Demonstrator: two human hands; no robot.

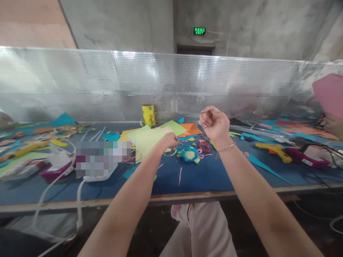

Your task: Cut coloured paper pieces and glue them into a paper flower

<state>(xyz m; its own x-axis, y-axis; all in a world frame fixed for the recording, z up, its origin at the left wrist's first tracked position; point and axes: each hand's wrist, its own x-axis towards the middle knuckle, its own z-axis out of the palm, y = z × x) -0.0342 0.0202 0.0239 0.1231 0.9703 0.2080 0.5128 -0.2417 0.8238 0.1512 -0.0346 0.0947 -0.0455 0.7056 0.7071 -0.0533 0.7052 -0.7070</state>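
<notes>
My left hand [170,140] is low over the table beside a sheet of pale yellow paper [146,141]. Its fingertips are drawn together at the edge of a blue paper flower [184,155] with a pale yellow centre [189,155]; whatever they pinch is too small to make out. Raised above the table, my right hand [215,123] has its fingers curled in, and anything inside them is hidden. Red-handled scissors [204,146] lie below it, just right of the flower.
A yellow packet [148,115] stands by the perforated metal screen [160,78]. At right lie a yellow glue gun [276,151] and a purple box [308,157]. A blurred-out white object [107,171] and cables are at left. Another person's hand [333,125] is at far right near pink paper [328,92].
</notes>
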